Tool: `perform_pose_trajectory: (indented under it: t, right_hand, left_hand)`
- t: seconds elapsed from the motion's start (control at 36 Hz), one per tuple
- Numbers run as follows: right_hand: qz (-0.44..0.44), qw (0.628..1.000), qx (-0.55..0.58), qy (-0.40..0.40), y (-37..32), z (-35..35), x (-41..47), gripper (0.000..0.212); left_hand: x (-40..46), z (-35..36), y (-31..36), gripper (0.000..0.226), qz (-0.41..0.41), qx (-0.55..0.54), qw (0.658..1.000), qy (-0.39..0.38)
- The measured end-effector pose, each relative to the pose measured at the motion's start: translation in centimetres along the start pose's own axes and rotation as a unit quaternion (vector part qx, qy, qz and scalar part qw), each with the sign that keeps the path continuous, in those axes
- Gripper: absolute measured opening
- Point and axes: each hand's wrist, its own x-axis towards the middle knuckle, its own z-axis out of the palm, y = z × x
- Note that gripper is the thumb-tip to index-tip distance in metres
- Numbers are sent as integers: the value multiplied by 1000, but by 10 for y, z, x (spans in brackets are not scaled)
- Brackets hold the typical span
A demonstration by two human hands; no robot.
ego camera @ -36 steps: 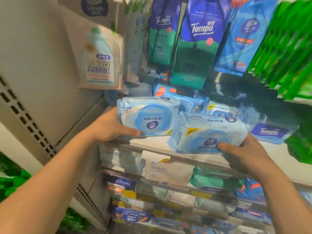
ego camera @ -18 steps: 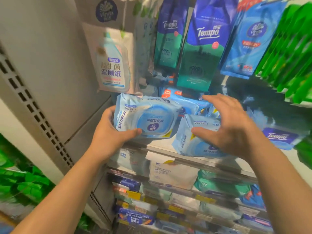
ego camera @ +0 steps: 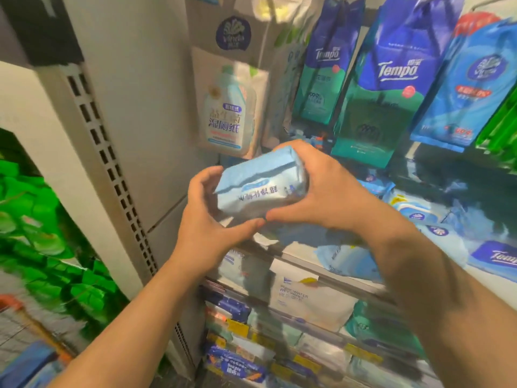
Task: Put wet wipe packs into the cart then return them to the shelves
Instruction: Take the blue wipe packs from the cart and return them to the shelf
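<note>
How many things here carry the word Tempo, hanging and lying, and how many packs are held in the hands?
Hanging Tempo bags: 2
Lying Tempo pack: 1
Held pack: 1
Total: 4

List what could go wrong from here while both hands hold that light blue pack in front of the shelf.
1. The left hand and right hand hold the light blue pack tilted off the shelf; it might slip.
2. Loose packs overhang the shelf edge below; a forearm could knock them off.
</note>
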Motion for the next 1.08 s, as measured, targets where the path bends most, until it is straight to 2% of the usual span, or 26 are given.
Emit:
perform_pose_trajectory:
  t: [0.06,0.11,0.14,0.19,0.25,0.33,0.42,0.44,0.53,0.56,0.58,0.64,0.69,0.75,0.81,0.86,0.89,0.97,1.08]
  right_hand:
    - [29,988,144,41,1,1,-5,72]
    - [54,948,306,68,-2,8,-10,74]
    - [59,935,342,80,-3,12,-11,78]
    - [59,936,334,94,-1,12,-12,88]
    - [59,942,311,109,6,3,-12,90]
    - [54,965,230,110,15,-17,-18,74]
    - [100,991,86,34,16,-22,-20,61]
    - [122,992,37,20,16,-19,-20,69]
    - [157,987,-38,-12,12,-3,-16,114]
    - [161,984,-67,-26,10,4,-15,117]
    - [165,980,-104,-37,10,9,-14,112]
    - [170,967,-185,-40,11,19,-11,83]
    - [182,952,-242,-35,10,26,-6,68]
    - [192,939,-285,-31,9,34,-2,68]
    - [192,932,-308,-6,8,40,2,62]
    - [181,924,-335,27,10,46,5,54]
    - [175,916,-358,37,10,49,6,51]
    - [164,879,-445,58,13,53,10,46]
    - [160,851,-495,71,14,55,16,39]
  left_hand:
    - [7,-5,1,103,-34,25,998,-54]
    - [18,-10,3,96,-59,79,985,-139]
    - [22,-11,5,89,-72,92,978,-175]
    - [28,-12,6,86,-90,110,968,-205]
    - [32,-16,7,88,-95,147,963,-207]
    - [38,-24,14,86,-80,228,949,-201]
    - [52,-28,30,85,-56,308,928,-204]
    - [58,-28,34,83,-48,335,917,-212]
    - [71,-27,44,82,-33,375,895,-240]
    - [73,-27,44,83,-28,396,886,-241]
    - [73,-26,43,83,-17,424,874,-236]
    - [71,-28,33,86,24,459,869,-184]
    - [64,-30,22,88,12,428,897,-113]
    - [54,-30,16,88,6,390,920,-31]
    - [41,-24,15,76,-56,379,924,16]
    - [29,-14,14,57,-132,411,901,41]
    - [25,-10,12,58,-145,423,893,56]
    - [26,-1,7,64,-181,388,902,47]
    - [35,5,8,45,-184,363,914,7]
